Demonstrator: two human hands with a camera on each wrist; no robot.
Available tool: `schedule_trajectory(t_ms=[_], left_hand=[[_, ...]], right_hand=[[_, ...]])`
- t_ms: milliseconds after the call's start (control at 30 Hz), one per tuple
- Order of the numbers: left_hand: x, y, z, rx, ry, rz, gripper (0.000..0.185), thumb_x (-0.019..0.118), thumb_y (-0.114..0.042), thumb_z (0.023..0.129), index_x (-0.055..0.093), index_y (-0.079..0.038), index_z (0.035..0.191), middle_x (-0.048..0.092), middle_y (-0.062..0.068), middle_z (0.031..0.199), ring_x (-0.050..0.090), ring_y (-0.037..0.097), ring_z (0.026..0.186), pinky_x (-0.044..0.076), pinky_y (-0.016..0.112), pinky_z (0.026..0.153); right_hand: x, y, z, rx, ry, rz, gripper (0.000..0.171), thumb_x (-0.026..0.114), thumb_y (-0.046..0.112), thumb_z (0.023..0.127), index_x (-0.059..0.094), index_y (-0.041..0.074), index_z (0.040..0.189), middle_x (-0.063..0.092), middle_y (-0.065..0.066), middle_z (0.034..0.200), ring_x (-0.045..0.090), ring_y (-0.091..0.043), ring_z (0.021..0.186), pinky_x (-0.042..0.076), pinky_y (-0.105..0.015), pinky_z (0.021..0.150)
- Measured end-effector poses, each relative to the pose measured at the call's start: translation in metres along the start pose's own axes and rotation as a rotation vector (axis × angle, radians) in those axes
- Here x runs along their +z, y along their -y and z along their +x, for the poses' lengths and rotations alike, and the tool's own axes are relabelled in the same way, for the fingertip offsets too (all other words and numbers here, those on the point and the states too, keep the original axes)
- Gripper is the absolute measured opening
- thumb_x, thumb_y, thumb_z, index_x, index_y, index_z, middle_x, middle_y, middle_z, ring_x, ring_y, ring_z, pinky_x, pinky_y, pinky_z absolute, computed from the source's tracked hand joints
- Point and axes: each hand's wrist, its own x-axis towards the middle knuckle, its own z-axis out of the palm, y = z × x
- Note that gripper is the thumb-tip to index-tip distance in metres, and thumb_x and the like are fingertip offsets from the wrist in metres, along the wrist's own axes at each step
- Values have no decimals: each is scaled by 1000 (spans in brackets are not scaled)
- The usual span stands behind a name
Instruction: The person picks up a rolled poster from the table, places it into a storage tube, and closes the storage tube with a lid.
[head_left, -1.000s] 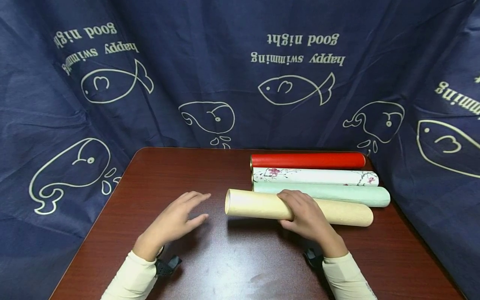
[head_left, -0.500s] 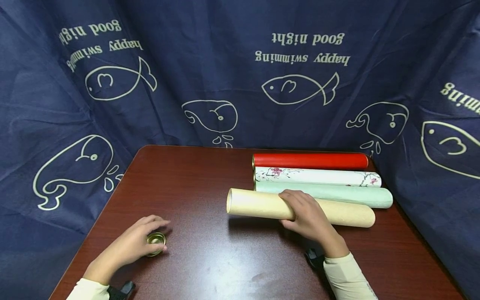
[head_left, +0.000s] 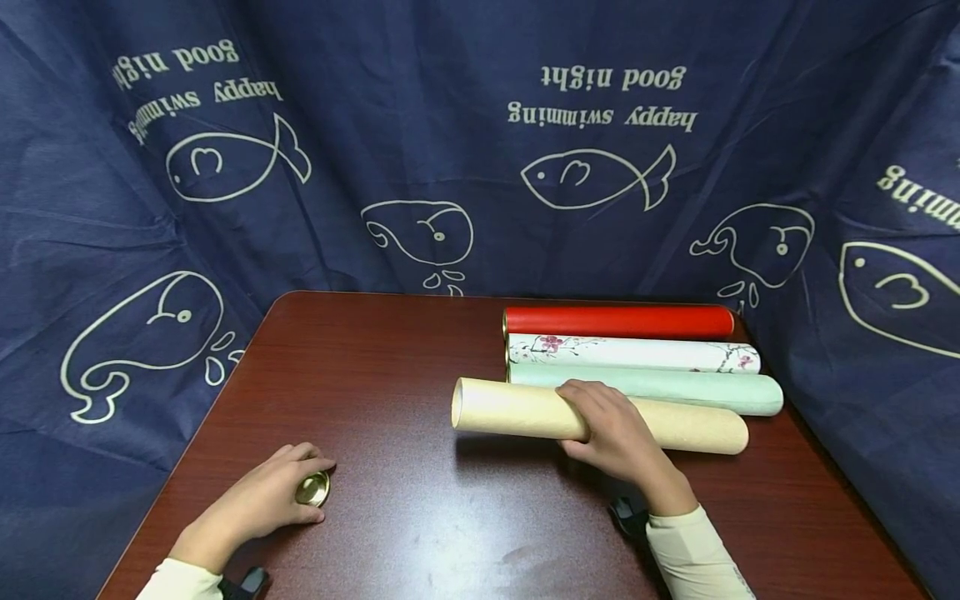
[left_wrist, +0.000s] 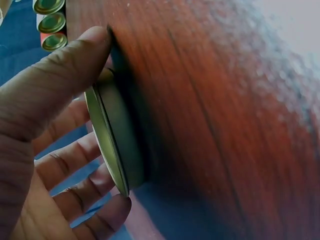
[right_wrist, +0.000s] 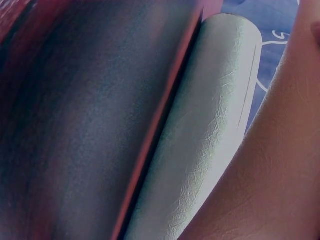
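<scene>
Our left hand [head_left: 251, 504] grips a gold cap [head_left: 312, 489] on the desk [head_left: 420, 517]; our right hand [head_left: 615, 433] clasps the beige tube [head_left: 517, 410].

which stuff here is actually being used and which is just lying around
In use:
beige tube, gripped by the right hand
gold cap, pinched by the left hand

Lying about:
red tube
floral tube
pale green tube
</scene>
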Motion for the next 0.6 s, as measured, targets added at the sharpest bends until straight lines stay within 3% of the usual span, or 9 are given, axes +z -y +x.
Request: schedule_trajectory(t_ms=[167, 333, 600], left_hand=[[2, 1, 2, 32, -25, -1, 55, 91, -32, 67, 72, -7, 113, 59, -5, 104, 56, 18, 95, 50, 37, 79], [1, -4, 8, 73, -100, -57, 53, 90, -29, 69, 72, -8, 114, 59, -7, 106, 55, 14, 97, 50, 36, 81], [1, -27, 41, 84, -176, -274, 56, 89, -23, 74, 68, -5, 123, 58, -5, 118, 57, 14, 105, 51, 40, 88]], right_hand=[[0, 0, 0, 1, 3, -5, 69, 86, 22, 58, 61, 5, 120, 64, -9, 116, 61, -27, 106, 48, -46, 90], [0, 0, 0, 4, 8, -6, 68, 85, 23, 59, 61, 6, 120, 64, -8, 117, 61, -26, 107, 48, -46, 91], [1, 0, 0, 4, 5, 7, 67, 86, 23, 59, 61, 7, 120, 64, -7, 116, 61, -26, 106, 49, -47, 89]])
